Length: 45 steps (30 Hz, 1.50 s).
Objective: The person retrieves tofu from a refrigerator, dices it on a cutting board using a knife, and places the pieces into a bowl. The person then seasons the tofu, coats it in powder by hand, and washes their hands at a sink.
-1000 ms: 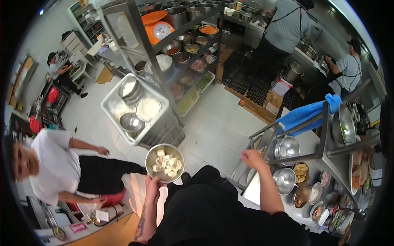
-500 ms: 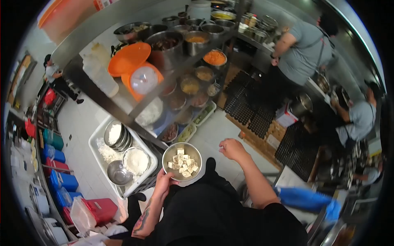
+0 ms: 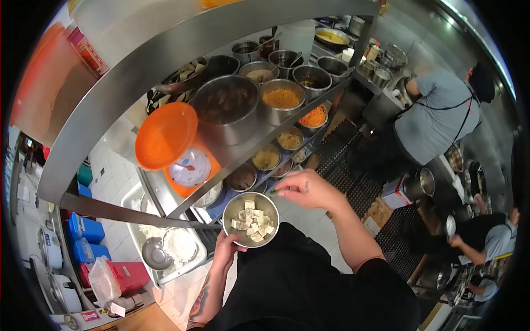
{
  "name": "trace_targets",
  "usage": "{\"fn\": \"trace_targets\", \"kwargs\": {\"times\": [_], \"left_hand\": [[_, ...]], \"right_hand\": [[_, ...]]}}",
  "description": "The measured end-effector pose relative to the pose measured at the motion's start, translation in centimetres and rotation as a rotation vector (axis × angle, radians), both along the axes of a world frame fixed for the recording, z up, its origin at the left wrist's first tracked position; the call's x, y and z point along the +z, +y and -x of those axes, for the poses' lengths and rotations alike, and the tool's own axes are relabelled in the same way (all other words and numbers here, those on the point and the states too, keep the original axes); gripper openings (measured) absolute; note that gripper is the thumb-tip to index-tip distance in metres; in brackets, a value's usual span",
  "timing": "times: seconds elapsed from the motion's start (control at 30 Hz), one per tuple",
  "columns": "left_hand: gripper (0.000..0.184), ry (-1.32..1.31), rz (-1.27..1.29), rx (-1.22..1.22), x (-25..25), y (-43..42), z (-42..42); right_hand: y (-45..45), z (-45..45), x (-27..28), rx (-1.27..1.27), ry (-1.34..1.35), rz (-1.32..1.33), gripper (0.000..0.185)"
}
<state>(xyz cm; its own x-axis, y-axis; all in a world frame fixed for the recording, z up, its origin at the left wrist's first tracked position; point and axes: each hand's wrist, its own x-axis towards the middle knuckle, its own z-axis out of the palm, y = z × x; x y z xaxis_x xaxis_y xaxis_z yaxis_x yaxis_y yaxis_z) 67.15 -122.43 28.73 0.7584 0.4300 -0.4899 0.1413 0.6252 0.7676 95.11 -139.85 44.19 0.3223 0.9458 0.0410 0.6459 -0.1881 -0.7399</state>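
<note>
My left hand (image 3: 225,249) grips the rim of a round steel bowl (image 3: 226,212) from its near left side, thumb at the edge. White cubes that look like tofu (image 3: 253,223), lightly dusted, lie inside. My right hand (image 3: 309,188) hovers just beyond the bowl's far right side, apart from it, with fingertips pinched together. A small greenish bit shows at those fingertips; whether it is held or lies behind them is unclear. Near this hand, pans of food, one with a yellowish filling (image 3: 266,158), stand on the lower shelf.
A steel shelf (image 3: 243,160) carries an orange scale (image 3: 190,168) and several steel pots. On the left, a white tub (image 3: 203,255) holds floury bowls. Co-workers, one in a grey shirt (image 3: 436,110), stand right. Black mats (image 3: 395,231) cover the floor there.
My right hand has moved left and closer to the bowl, its fingers pinching. The view has shifted towards the shelf, and my left hand still holds the bowl.
</note>
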Motion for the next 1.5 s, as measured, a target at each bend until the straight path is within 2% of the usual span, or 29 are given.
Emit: {"fn": "trace_targets", "kwargs": {"times": [0.1, 0.17, 0.3, 0.37, 0.5, 0.57, 0.73, 0.8, 0.83, 0.9, 0.93, 1.07, 1.13, 1.23, 1.33, 1.47, 1.5], "left_hand": [[0.047, -0.019, 0.014, 0.031, 0.7, -0.2, -1.7], [0.047, -0.023, -0.009, 0.069, 0.9, -0.6, -2.6], [0.05, -0.046, -0.01, 0.2, 1.9, -2.4, -4.0], [0.051, -0.037, -0.022, 0.238, 1.4, -3.0, -4.7], [0.051, -0.008, 0.001, 0.416, 0.3, -5.9, -6.8], [0.051, 0.007, 0.055, 0.541, -0.1, -7.6, -7.8], [0.051, 0.032, 0.048, 0.659, 0.1, -11.0, -10.5], [0.051, 0.027, 0.062, 0.687, 0.2, -11.7, -11.1], [0.051, 0.008, 0.065, 0.688, 0.1, -12.2, -10.9], [0.051, 0.007, 0.054, 0.692, 0.7, -12.4, -11.6], [0.051, 0.007, 0.045, 0.682, 1.0, -12.4, -11.8], [0.051, 0.012, -0.001, 0.637, 1.5, -11.5, -12.5], [0.051, 0.021, -0.009, 0.635, 2.0, -11.4, -12.9], [0.051, 0.02, 0.002, 0.642, 2.1, -11.4, -12.6], [0.049, -0.016, 0.044, 0.655, 2.1, -11.9, -12.3], [0.05, -0.01, 0.056, 0.673, 1.7, -12.6, -11.7], [0.05, -0.003, 0.061, 0.677, 1.5, -12.9, -11.5]], "right_hand": [[1.0, -5.0, 5.2, -0.012, -0.163, -0.283, 0.016], [2.3, -9.4, 8.5, -0.132, -0.246, -0.375, 0.012], [5.6, -21.0, 12.7, -0.397, -0.753, -0.302, 0.017], [7.2, -24.8, 14.1, -0.518, -0.752, -0.158, 0.017], [9.3, -29.6, 15.4, -0.311, -0.751, -0.077, 0.015], [10.2, -31.2, 15.4, -0.114, -0.725, -0.031, 0.015], [10.6, -31.9, 16.3, -0.015, -0.768, -0.053, 0.013], [10.6, -30.9, 16.1, 0.203, -0.347, -0.055, 0.009], [10.4, -29.7, 16.0, 0.215, -0.35, -0.067, 0.009], [12.2, -27.9, 15.5, 0.307, -0.751, -0.36, 0.005], [14.0, -27.3, 15.1, 0.259, -0.801, -0.427, 0.003], [20.7, -27.6, 13.1, 0.29, -0.845, -0.27, 0.005], [22.8, -27.7, 11.9, 0.4, -1.128, -0.281, 0.006], [24.7, -28.6, 9.8, 0.474, -1.207, -0.164, 0.006], [24.8, -29.0, 10.2, 0.55, -1.22, -0.08, 0.004], [24.0, -27.8, 12.1, 0.641, -1.167, -0.076, 0.004], [24.1, -28.0, 11.8, 0.676, -1.174, -0.148, 0.005]]}}
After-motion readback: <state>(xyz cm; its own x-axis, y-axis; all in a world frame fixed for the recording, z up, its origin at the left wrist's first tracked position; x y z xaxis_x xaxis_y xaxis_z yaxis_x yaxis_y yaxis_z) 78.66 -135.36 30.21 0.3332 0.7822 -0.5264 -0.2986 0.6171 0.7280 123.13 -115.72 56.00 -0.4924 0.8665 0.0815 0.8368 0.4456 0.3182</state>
